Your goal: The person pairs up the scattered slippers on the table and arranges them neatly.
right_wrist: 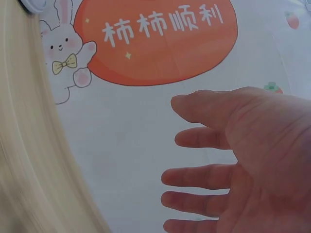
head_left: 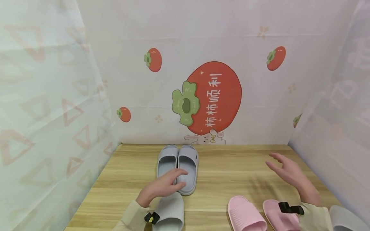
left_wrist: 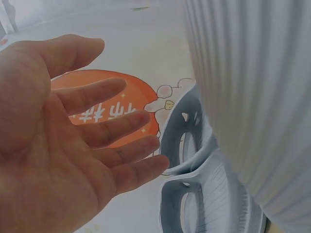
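A pair of blue-grey slippers (head_left: 188,154) stands side by side at the back of the wooden surface, toes to the wall. My left hand (head_left: 163,186) hovers over the heel end of this pair, fingers spread and holding nothing. Below that wrist lies a pale grey ribbed slipper (head_left: 171,207), which looms large in the left wrist view. My right hand (head_left: 289,173) is raised at the right side, its fingers apart and nothing in it. Nearer to me are two pink slippers (head_left: 245,213), one partly covered by the right forearm.
Another pale grey slipper (head_left: 345,218) lies at the front right corner, cut off by the frame. Printed white sheets (head_left: 138,93) enclose the wooden surface (head_left: 231,173) at the back and both sides. Each wrist carries a black strap.
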Tool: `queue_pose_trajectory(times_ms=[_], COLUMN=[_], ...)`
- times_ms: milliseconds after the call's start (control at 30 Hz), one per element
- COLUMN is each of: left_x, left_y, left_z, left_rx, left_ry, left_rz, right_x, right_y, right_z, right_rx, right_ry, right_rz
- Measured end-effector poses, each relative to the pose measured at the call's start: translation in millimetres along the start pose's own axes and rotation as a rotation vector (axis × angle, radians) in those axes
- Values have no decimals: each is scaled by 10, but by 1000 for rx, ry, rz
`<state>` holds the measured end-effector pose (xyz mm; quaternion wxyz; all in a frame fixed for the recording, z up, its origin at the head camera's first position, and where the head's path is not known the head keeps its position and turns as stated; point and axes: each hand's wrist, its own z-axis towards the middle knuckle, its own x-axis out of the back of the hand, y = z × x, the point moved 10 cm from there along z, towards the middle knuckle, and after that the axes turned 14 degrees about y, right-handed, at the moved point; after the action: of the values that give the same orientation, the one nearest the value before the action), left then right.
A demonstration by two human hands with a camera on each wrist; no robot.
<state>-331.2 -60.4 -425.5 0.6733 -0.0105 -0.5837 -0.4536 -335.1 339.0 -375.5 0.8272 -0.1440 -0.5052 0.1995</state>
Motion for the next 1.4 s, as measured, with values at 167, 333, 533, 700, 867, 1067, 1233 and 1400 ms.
queue_pose_trajectory(times_ms=[167,333,533,700,867,1067,1233,1400], left_x=[17,26,37,27,-2,-11,-34,-83], left_y=[73,118,100,136,155,158,160,168], left_z=[-30,-85,-170,-208,-221,-245,-284,-308], left_rx=[-37,-41,10,-8,-10,8,19,23], left_ry=[-5,-31,-81,-102,-125,-146,-172,-215], left_rz=[12,18,28,29,29,43,58,51], right_x=[41,53,119,208,246,263,258,227], right_y=[141,334,424,445,510,588,687,850], right_z=[-41,-72,-82,-96,-158,-195,-234,-283], right_rx=[-15,-35,-66,-68,-78,-92,-104,-147], right_ry=[-3,-26,-67,-69,-104,-135,-165,-224], right_rz=[-6,-23,-27,-15,-33,-32,-35,-39])
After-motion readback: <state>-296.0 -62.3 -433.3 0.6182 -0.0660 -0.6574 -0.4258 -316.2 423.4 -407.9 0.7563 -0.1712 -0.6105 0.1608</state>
